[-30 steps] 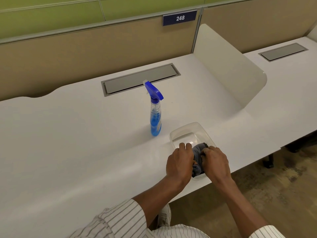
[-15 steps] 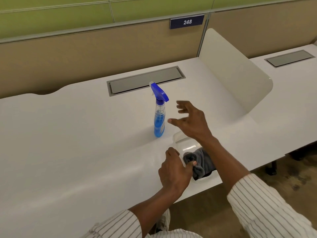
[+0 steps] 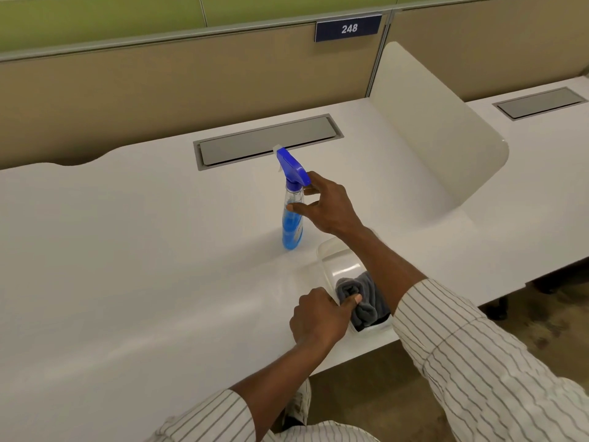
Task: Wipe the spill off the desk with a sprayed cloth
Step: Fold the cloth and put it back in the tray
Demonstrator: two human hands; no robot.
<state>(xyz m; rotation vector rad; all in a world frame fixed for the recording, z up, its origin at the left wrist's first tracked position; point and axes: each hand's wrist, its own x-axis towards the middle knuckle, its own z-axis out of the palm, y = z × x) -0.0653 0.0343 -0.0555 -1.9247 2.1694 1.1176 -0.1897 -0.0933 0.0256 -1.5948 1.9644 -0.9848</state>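
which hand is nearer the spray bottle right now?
Right. The right hand is open at the spray bottle, fingers around its neck. The left hand is nearer the desk's front edge, thumb on the grey cloth.

The right forearm (image 3: 379, 260) covers the far side of the tray (image 3: 328, 250) and part of the cloth (image 3: 366, 301). The left hand (image 3: 318, 320) hides the tray's near-left rim. Whether the right hand (image 3: 328, 208) touches the bottle (image 3: 291, 224) cannot be told. The desk (image 3: 127, 250) runs off the left edge.
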